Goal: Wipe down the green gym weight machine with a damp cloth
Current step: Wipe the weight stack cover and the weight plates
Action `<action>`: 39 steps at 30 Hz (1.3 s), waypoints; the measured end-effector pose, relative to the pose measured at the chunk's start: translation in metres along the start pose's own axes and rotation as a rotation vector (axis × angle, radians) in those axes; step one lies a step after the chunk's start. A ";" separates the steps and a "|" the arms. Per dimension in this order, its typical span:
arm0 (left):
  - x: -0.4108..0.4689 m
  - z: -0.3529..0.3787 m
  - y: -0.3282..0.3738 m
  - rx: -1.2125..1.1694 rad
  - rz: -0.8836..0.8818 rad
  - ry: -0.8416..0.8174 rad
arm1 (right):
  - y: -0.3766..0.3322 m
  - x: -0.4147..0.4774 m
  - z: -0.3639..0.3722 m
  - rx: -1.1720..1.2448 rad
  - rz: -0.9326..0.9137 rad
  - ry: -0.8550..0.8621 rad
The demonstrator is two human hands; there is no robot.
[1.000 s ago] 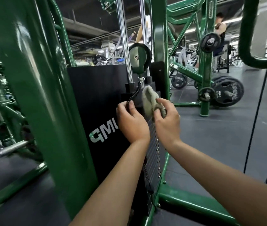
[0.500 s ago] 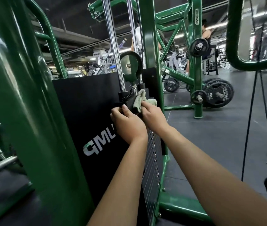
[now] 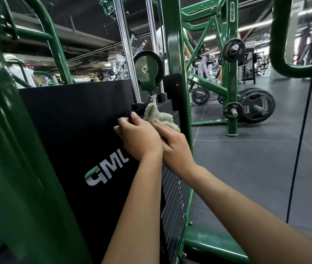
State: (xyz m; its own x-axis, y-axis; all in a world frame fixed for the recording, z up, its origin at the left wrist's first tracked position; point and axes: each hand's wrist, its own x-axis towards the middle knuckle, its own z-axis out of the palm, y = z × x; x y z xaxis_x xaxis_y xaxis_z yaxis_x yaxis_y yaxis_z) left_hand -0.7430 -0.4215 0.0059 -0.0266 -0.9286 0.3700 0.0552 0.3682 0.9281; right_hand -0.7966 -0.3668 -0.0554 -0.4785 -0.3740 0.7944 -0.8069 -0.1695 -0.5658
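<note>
- Your right hand [image 3: 172, 147], at frame centre, lies with fingers straight on the cloth [image 3: 159, 116], pressing it against the top of the weight stack [image 3: 172, 189].
- Your left hand [image 3: 139, 137], touching the right one, curls its fingers over the edge of the black shroud [image 3: 75, 126]; the thumb tip sits just beside the coiled cord [image 3: 141, 109]. Whether it pinches the cord, you cannot tell from here.
- The cloth is bunched just below the pulley [image 3: 148, 68] and between the chrome rods [image 3: 126, 50], with the green upright [image 3: 174, 44] just to its right.
- Risk: the loose cloth end could snag on the cord or its clip, and a hard pull would probably tug the selector pin.
- Risk: fingers near the plate gaps could be pinched if the stack shifts.
- Risk: a bunched cloth likely misses the green frame, most of which looks unwiped.
</note>
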 end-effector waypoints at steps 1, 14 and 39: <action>0.001 0.000 0.000 0.000 -0.006 0.004 | 0.001 0.009 0.000 0.009 0.042 0.016; -0.004 -0.004 -0.001 -0.032 0.037 0.019 | -0.002 0.015 0.014 0.112 0.187 0.186; 0.001 0.005 -0.012 -0.101 0.089 0.121 | -0.002 0.015 0.001 -0.016 0.302 0.060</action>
State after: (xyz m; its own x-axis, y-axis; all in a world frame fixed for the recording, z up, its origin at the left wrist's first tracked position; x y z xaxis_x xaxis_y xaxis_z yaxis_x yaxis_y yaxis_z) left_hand -0.7486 -0.4269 -0.0050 0.1033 -0.8936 0.4369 0.1525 0.4482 0.8808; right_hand -0.8023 -0.3730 -0.0425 -0.7166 -0.3509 0.6028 -0.6304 -0.0441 -0.7750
